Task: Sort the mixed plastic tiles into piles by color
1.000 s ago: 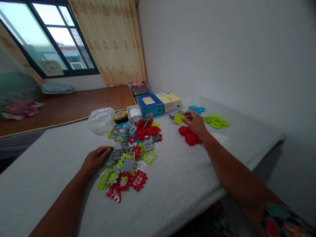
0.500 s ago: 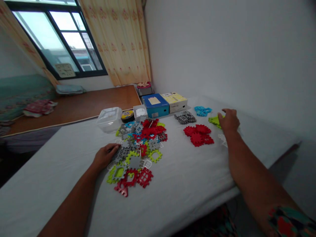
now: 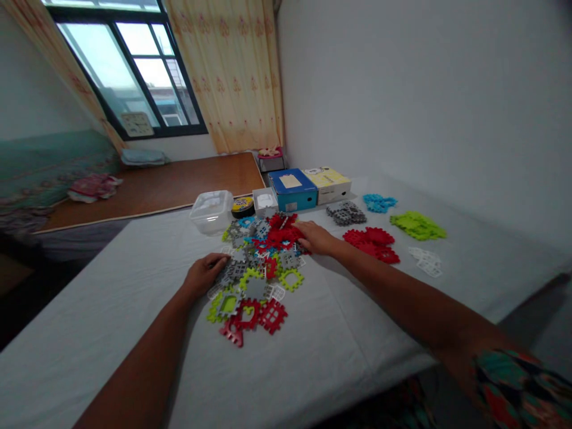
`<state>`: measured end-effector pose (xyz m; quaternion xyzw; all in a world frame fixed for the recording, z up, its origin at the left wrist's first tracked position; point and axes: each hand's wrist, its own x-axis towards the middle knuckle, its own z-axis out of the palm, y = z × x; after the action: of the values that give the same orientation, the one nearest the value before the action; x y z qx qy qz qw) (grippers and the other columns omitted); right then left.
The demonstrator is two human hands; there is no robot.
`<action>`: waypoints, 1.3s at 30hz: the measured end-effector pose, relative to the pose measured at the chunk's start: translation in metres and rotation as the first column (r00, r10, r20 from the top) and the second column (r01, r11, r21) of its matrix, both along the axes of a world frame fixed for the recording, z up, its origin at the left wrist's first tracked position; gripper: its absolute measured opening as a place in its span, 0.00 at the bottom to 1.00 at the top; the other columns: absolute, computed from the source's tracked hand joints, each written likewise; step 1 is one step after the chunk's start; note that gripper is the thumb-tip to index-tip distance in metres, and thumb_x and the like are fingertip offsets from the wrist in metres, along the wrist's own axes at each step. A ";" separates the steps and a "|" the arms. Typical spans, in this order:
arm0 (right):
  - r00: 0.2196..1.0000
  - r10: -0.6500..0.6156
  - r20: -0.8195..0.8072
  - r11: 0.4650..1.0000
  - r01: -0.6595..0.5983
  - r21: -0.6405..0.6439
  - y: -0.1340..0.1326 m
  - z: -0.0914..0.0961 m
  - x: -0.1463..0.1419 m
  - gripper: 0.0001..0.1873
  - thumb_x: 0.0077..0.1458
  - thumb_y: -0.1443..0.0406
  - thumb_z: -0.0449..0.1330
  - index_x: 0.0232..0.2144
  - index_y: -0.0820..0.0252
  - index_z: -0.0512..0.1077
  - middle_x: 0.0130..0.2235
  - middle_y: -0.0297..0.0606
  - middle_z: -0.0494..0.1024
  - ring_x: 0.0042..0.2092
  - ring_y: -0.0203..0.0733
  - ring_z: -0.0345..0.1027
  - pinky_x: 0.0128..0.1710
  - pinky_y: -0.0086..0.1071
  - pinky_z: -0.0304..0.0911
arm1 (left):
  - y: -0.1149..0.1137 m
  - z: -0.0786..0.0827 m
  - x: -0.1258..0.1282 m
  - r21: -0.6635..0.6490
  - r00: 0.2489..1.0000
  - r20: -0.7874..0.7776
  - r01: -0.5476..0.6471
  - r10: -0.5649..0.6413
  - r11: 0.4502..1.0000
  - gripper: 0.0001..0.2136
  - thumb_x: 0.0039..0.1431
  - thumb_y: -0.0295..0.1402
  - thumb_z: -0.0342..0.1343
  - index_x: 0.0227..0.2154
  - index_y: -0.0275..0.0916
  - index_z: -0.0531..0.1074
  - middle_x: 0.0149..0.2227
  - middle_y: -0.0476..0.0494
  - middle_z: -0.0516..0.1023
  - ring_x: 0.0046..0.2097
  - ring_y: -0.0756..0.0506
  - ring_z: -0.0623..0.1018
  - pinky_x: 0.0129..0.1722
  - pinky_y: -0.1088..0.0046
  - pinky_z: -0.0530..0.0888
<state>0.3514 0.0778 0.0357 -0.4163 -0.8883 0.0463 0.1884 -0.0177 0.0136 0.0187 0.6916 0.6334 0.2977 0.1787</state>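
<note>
A mixed heap of flat interlocking plastic tiles point(image 3: 257, 268) in red, grey, green, blue and white lies mid-table. My left hand point(image 3: 203, 275) rests at the heap's left edge, fingers curled on grey tiles. My right hand point(image 3: 315, 237) reaches across to the heap's right side, fingers on the red tiles there. To the right lie sorted groups: grey tiles point(image 3: 345, 213), blue tiles point(image 3: 379, 203), red tiles point(image 3: 373, 242), green tiles point(image 3: 417, 225) and white tiles point(image 3: 426, 261).
The tiles lie on a white-covered table point(image 3: 335, 333). At its back stand a clear plastic tub point(image 3: 211, 211), a round tin point(image 3: 242, 205), a small white box point(image 3: 265, 201), a blue box point(image 3: 292, 189) and a yellow-topped box point(image 3: 328, 183). The wall is close on the right.
My right hand left the green tile group at the far right and came back left to the mixed heap. My left hand has stayed at the heap's left edge.
</note>
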 end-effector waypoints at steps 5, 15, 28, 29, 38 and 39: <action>0.999 0.049 0.016 0.998 -0.048 -0.041 0.010 -0.008 -0.002 0.22 0.59 0.64 0.59 0.55 0.63 0.67 0.58 0.48 0.70 0.57 0.49 0.63 0.55 0.41 0.57 | 0.002 -0.003 -0.003 -0.012 1.000 0.019 0.017 -0.017 1.000 0.29 0.50 0.60 0.50 0.38 0.40 0.79 0.42 0.42 0.83 0.46 0.39 0.79 0.48 0.66 0.73; 0.998 -0.070 0.001 0.997 0.070 0.039 -0.004 -0.005 0.018 0.10 0.63 0.65 0.53 0.41 0.58 0.74 0.45 0.44 0.77 0.48 0.47 0.66 0.49 0.41 0.60 | 0.007 -0.008 -0.008 -0.044 1.000 0.000 -0.011 0.011 0.999 0.28 0.49 0.59 0.50 0.40 0.42 0.79 0.44 0.43 0.82 0.48 0.39 0.78 0.50 0.66 0.72; 0.997 -0.008 -0.072 0.999 0.005 -0.040 0.003 -0.025 0.019 0.20 0.59 0.65 0.59 0.54 0.56 0.69 0.56 0.44 0.72 0.56 0.47 0.61 0.55 0.43 0.57 | -0.001 0.004 0.002 -0.033 0.999 -0.010 -0.031 0.031 0.999 0.29 0.47 0.60 0.50 0.37 0.42 0.80 0.42 0.44 0.83 0.46 0.39 0.79 0.48 0.67 0.74; 0.998 -0.014 -0.066 0.999 0.012 -0.030 0.002 -0.024 0.019 0.18 0.60 0.64 0.58 0.53 0.56 0.70 0.55 0.43 0.73 0.55 0.47 0.62 0.54 0.43 0.57 | 0.000 0.003 0.001 -0.032 0.999 -0.014 -0.030 0.030 0.999 0.29 0.47 0.61 0.50 0.37 0.42 0.80 0.42 0.44 0.83 0.46 0.39 0.79 0.48 0.67 0.73; 0.965 -0.167 -0.202 0.982 0.180 0.052 -0.003 0.019 0.029 0.11 0.61 0.64 0.57 0.45 0.58 0.75 0.42 0.43 0.78 0.45 0.45 0.68 0.47 0.38 0.62 | 0.005 -0.003 -0.006 -0.028 0.999 -0.044 -0.015 0.013 1.000 0.28 0.48 0.60 0.50 0.38 0.44 0.80 0.42 0.44 0.83 0.46 0.39 0.79 0.49 0.66 0.73; 0.946 -0.177 -0.273 0.982 0.189 0.017 -0.002 0.027 0.040 0.12 0.59 0.65 0.58 0.45 0.58 0.74 0.40 0.42 0.79 0.42 0.43 0.70 0.45 0.36 0.63 | 0.006 -0.003 -0.007 -0.027 0.999 -0.049 -0.013 0.012 1.000 0.28 0.49 0.60 0.50 0.38 0.44 0.80 0.42 0.44 0.83 0.46 0.39 0.79 0.49 0.66 0.73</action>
<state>0.3910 0.0754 0.0624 -0.4824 -0.8126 0.0661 0.3203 -0.0246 0.0191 0.0153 0.6922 0.6458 0.2732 0.1708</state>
